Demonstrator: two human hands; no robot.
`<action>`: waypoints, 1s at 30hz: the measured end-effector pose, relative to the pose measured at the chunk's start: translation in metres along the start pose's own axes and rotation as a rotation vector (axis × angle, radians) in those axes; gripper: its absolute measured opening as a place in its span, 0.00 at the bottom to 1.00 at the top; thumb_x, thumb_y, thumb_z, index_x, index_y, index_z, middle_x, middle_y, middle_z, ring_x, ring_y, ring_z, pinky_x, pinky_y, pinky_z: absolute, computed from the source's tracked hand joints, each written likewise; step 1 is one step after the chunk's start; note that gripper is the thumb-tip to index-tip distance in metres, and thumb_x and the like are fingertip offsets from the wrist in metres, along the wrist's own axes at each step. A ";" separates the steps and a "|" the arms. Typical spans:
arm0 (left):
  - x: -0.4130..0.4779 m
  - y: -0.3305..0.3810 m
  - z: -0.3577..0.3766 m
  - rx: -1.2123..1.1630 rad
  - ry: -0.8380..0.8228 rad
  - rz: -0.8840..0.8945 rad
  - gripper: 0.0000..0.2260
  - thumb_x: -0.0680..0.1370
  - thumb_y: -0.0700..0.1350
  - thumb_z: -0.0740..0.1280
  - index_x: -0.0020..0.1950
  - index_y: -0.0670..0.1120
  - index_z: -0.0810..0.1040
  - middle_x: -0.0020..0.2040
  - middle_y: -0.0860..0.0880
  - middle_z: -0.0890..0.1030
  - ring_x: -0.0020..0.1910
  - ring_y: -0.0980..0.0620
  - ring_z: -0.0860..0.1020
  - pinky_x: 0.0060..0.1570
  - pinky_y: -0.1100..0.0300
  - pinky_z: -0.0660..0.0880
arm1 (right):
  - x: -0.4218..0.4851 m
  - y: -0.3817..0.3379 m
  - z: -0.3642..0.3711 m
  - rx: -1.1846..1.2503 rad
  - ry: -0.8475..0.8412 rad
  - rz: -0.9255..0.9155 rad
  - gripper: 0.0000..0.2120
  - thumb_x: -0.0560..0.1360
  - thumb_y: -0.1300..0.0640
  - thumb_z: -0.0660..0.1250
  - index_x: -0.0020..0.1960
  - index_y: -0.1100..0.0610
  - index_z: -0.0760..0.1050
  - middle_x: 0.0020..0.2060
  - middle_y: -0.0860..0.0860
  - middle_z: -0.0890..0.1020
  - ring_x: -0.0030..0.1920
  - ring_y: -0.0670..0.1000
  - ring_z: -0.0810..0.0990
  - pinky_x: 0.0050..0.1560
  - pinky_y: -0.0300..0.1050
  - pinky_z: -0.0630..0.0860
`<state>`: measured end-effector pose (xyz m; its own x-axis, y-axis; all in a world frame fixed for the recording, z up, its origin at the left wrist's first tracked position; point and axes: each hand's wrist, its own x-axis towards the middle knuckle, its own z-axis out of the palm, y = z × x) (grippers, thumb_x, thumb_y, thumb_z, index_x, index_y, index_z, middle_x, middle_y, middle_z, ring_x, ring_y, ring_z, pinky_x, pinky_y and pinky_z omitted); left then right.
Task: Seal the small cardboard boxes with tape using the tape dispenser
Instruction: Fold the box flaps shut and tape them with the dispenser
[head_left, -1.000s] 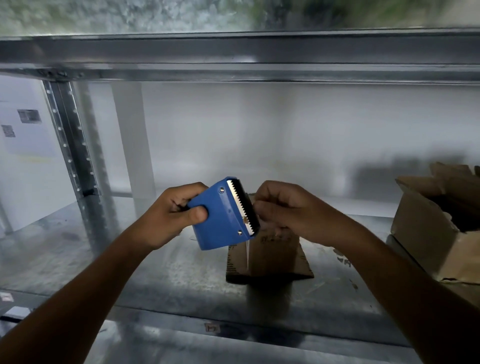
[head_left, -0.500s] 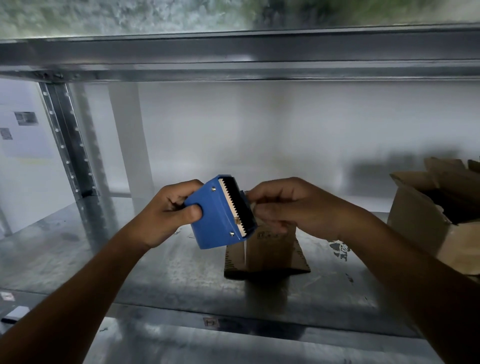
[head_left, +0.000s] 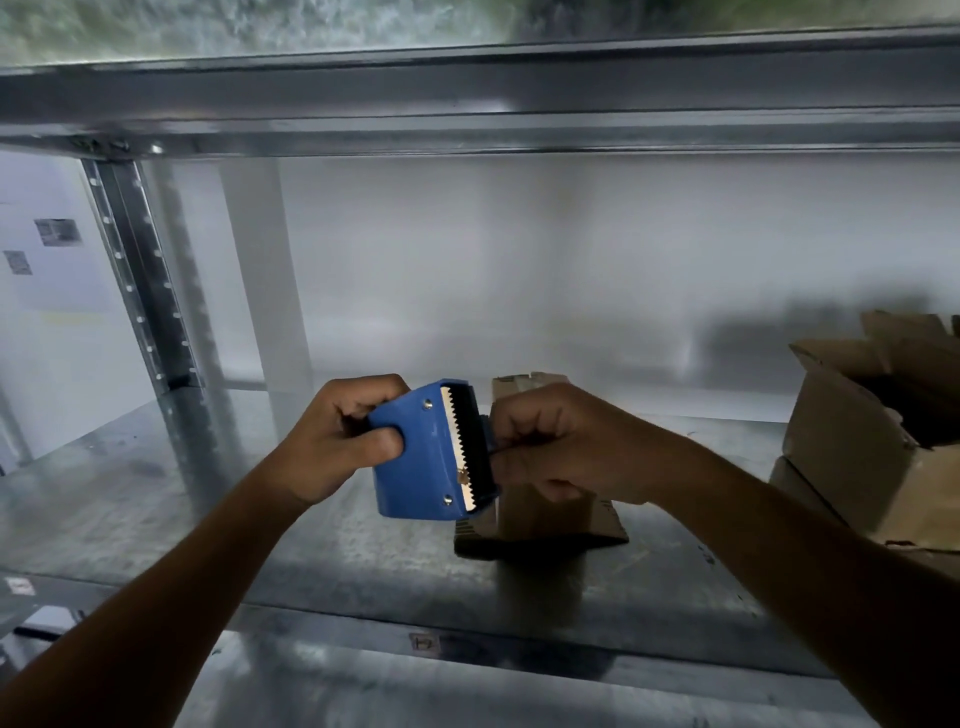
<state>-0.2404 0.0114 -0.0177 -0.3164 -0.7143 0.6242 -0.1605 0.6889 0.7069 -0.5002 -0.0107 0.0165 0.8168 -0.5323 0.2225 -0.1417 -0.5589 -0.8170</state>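
My left hand grips a blue tape dispenser from its left side, serrated blade facing me. My right hand has its fingers curled against the dispenser's right edge, pinching at the tape end by the blade; the tape itself is too thin to make out. Behind both hands a small brown cardboard box stands upright on the metal shelf, largely hidden by my right hand and the dispenser.
A larger open cardboard box with raised flaps sits at the shelf's right end. A steel upright rises at the left and a shelf beam runs overhead. The wall behind is white.
The dispenser has turned a little more upright in my left hand. My right hand has closed in tighter on its right edge. The view has shifted slightly.
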 end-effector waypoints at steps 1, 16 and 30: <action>0.000 -0.002 0.000 -0.011 0.025 0.016 0.05 0.71 0.47 0.67 0.39 0.57 0.81 0.34 0.60 0.76 0.32 0.60 0.73 0.35 0.67 0.69 | 0.001 0.004 0.004 0.069 0.049 -0.037 0.09 0.78 0.67 0.69 0.40 0.60 0.74 0.28 0.52 0.73 0.23 0.46 0.68 0.25 0.37 0.65; 0.014 -0.010 0.002 -0.014 0.268 0.050 0.11 0.74 0.49 0.62 0.33 0.52 0.79 0.29 0.55 0.77 0.28 0.59 0.74 0.30 0.68 0.70 | 0.019 0.014 0.028 0.533 0.246 -0.137 0.12 0.72 0.65 0.69 0.34 0.58 0.69 0.26 0.52 0.62 0.26 0.48 0.57 0.27 0.39 0.56; 0.013 -0.032 -0.012 0.007 0.236 -0.045 0.38 0.79 0.19 0.51 0.32 0.59 0.78 0.27 0.63 0.75 0.26 0.66 0.73 0.30 0.75 0.68 | 0.017 0.017 0.024 0.972 -0.050 -0.173 0.09 0.75 0.68 0.59 0.41 0.57 0.73 0.34 0.50 0.68 0.33 0.47 0.66 0.28 0.36 0.64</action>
<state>-0.2283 -0.0217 -0.0282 -0.0812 -0.7526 0.6534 -0.1759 0.6561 0.7339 -0.4754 -0.0133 -0.0066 0.8086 -0.4528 0.3756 0.4848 0.1511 -0.8615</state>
